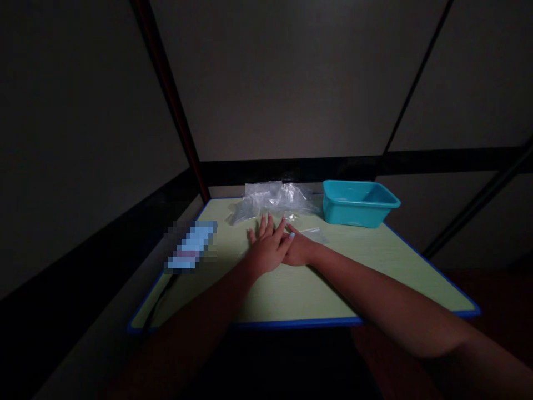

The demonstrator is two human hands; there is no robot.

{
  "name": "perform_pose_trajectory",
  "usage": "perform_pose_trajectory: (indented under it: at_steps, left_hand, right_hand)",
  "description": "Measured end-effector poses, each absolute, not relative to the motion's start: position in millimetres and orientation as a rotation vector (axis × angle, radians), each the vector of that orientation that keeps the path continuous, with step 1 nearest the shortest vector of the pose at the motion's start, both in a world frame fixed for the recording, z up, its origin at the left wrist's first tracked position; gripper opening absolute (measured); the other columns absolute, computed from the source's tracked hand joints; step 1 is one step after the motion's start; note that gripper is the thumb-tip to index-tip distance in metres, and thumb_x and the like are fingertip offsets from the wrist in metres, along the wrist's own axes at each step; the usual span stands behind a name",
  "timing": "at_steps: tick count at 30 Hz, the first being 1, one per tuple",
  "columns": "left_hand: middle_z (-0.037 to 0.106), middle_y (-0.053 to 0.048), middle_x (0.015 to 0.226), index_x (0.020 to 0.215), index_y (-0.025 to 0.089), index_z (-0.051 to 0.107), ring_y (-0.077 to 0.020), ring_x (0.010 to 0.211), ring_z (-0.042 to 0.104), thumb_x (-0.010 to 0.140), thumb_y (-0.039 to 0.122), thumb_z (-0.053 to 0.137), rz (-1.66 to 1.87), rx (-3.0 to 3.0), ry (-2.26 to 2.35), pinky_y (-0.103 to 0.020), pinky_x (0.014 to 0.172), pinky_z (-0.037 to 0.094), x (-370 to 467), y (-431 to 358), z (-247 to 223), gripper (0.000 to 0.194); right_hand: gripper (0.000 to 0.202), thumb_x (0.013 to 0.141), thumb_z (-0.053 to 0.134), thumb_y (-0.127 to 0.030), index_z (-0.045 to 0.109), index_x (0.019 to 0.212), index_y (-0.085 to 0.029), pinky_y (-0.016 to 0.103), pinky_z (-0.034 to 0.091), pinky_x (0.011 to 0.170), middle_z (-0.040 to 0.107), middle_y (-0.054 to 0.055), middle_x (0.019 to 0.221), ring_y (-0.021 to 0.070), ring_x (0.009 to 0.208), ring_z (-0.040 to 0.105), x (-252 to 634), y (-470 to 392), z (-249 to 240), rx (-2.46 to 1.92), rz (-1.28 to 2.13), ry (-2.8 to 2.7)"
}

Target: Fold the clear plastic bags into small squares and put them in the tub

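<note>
Where the table point(353, 291) is viewed from above (head view), the left hand (L) point(270, 251) is laid palm-down across part of the right hand (R) point(297, 250), near mid-table. L's fingers are spread & pointed toward the far edge; nothing is seen gripped by it. R is partly covered by L, so its degree of closure, & whether anything is held under it, can't be told. Crumpled clear plastic point(277, 200) is heaped just beyond the fingertips, toward the far edge; a flat clear piece point(315, 234), marked by a pale strip, is seen just beside R, approx. on the near side of the heap. A turquoise basin point(353, 215) is placed at the far R corner. By the L edge, a bluish item point(191, 244) is hidden by pixelation, w/ a black cord-like strip point(160, 297) seen below it.

Handling (judged): the plastic is prob. v. light, thin & limp, easily creased, slid or torn, & somewhat slippery; it is best pinched at a free edge or corner btwn thumb & forefinger, w/ the remainder held flat by the other hand. Labels: no brand or writing can be read on plastic, basin or table; any print on the pixelated item is obscured
</note>
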State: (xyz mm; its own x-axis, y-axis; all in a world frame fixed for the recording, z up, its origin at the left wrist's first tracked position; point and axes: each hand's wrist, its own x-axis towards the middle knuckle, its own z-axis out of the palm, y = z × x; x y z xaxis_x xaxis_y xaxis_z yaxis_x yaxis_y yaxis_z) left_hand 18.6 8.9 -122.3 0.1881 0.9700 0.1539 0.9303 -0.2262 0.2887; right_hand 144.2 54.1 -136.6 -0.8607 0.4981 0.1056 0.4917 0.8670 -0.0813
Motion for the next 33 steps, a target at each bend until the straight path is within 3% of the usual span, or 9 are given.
perform_pose_trajectory:
  at_steps: [5,8,14,19,25,29,31,33]
  left_hand:
    - [0.001,-0.005,0.153,0.144,0.034,0.014,-0.0241,0.139,-0.006,0.093,0.052,0.014,0.469,2.399,1.693,-0.058,0.105,0.014,22.3,6.8,-120.0,0.054]
    - [0.000,-0.005,0.153,0.144,0.037,0.015,-0.0273,0.139,-0.005,0.092,0.055,0.013,0.409,2.305,1.741,-0.061,0.102,0.016,22.5,9.3,-122.9,0.055]
    - [0.001,-0.004,0.153,0.143,0.040,0.013,-0.0318,0.138,-0.003,0.091,0.058,0.011,0.357,2.228,1.823,-0.066,0.099,0.013,21.7,10.1,-123.4,0.055]
    - [0.001,-0.003,0.153,0.142,0.042,0.013,-0.0334,0.138,-0.002,0.089,0.061,0.011,0.311,2.171,1.921,-0.069,0.097,0.014,17.9,13.5,-125.1,0.057]
    - [0.004,-0.002,0.153,0.142,0.042,0.013,-0.0332,0.138,0.001,0.089,0.061,0.010,0.284,2.112,2.038,-0.067,0.099,0.018,9.8,21.5,-131.0,0.057]
    - [0.012,-0.008,0.152,0.145,0.031,0.018,-0.0368,0.137,0.007,0.092,0.052,0.018,0.286,2.073,2.137,-0.063,0.100,0.023,-4.1,28.1,-130.8,0.057]
    - [0.017,-0.008,0.151,0.142,0.024,0.029,-0.0346,0.138,0.005,0.093,0.039,0.024,0.252,2.254,2.042,-0.057,0.106,0.017,-15.4,32.4,-127.4,0.051]
    - [0.020,-0.013,0.150,0.142,0.015,0.031,-0.0327,0.138,0.006,0.094,0.035,0.020,0.316,2.214,2.082,-0.053,0.107,0.017,-26.8,35.5,-121.4,0.053]
  right_hand:
    - [0.064,0.088,0.039,-0.041,0.017,0.146,-0.025,0.051,-0.003,0.109,0.003,0.003,0.152,0.0283,0.138,0.000,141.9,55.1,-141.2,-0.824,-0.022,-2.873]
    - [0.062,0.088,0.039,-0.043,0.020,0.145,-0.030,0.054,-0.005,0.107,0.007,0.000,0.152,0.0292,0.138,0.000,141.8,55.8,-139.5,-0.793,-0.023,-2.945]
    - [0.060,0.088,0.039,-0.042,0.022,0.144,-0.027,0.059,-0.005,0.105,0.011,0.004,0.151,0.0294,0.138,0.005,142.4,56.7,-135.9,-0.770,-0.006,-3.011]
    - [0.063,0.087,0.042,-0.043,0.023,0.144,-0.027,0.056,-0.002,0.107,0.018,0.006,0.150,0.0264,0.138,0.014,142.6,56.3,-135.7,-0.844,0.089,-2.978]
    - [0.060,0.087,0.041,-0.046,0.028,0.142,-0.027,0.059,0.003,0.106,0.025,0.009,0.148,0.0263,0.135,0.023,142.7,54.6,-134.1,-0.848,0.203,-2.923]
    - [0.065,0.086,0.041,-0.053,0.024,0.143,-0.028,0.061,0.003,0.104,0.025,0.009,0.148,0.0258,0.135,0.024,142.1,53.9,-132.7,-0.835,0.278,-2.875]
    - [0.069,0.086,0.039,-0.057,0.021,0.144,-0.024,0.060,0.002,0.105,0.022,0.010,0.148,0.0250,0.136,0.021,141.5,53.2,-131.5,-0.858,0.305,-2.863]
    - [0.072,0.086,0.036,-0.060,0.020,0.145,-0.021,0.058,0.000,0.106,0.022,0.011,0.148,0.0245,0.137,0.019,140.6,52.5,-130.6,-0.882,0.316,-2.867]
